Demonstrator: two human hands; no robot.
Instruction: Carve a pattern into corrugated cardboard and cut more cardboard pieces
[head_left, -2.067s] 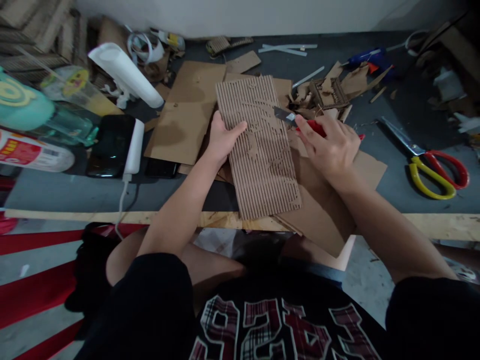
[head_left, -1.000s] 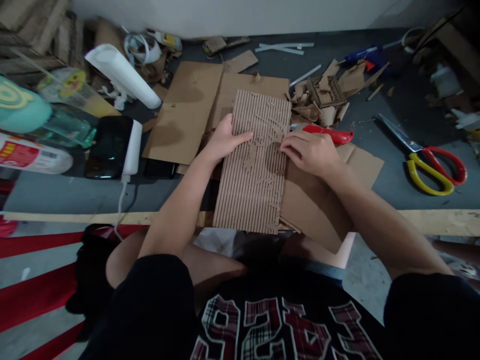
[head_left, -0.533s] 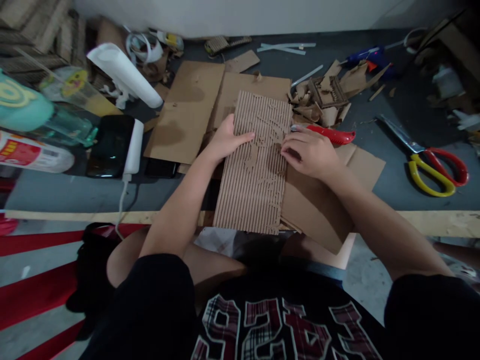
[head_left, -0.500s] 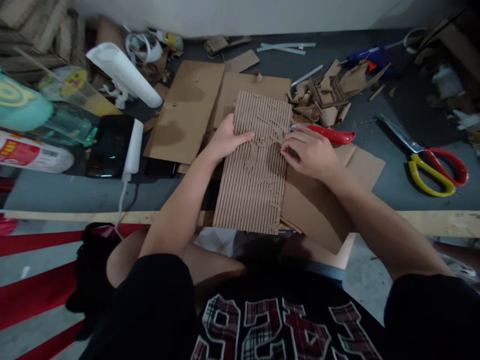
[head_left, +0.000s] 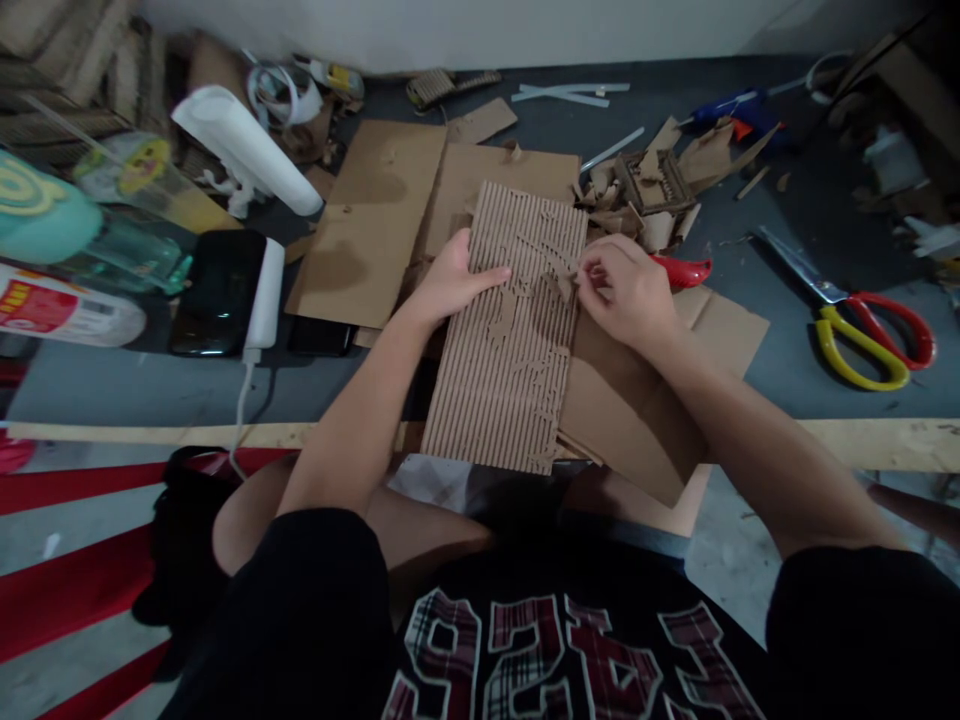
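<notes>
Both your hands on the corrugated sheet at the bench's near edge.

Your left hand [head_left: 450,283] lies spread, fingers flat, pinning the corrugated cardboard sheet [head_left: 502,350] by its left edge; the sheet rests on flat brown cardboard pieces [head_left: 375,220] and overhangs the table [head_left: 150,385] edge slightly. Your right hand [head_left: 630,290] has fingertips pinched on a loose paper flap [head_left: 562,283] at the sheet's right edge. Red utility knife [head_left: 684,270] lies just behind that hand; scissors [head_left: 862,325] well off right.

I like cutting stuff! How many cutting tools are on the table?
2: the scissors lie at the right of the table; the red knife lies just behind the right hand. Clutter may hide others.
</notes>
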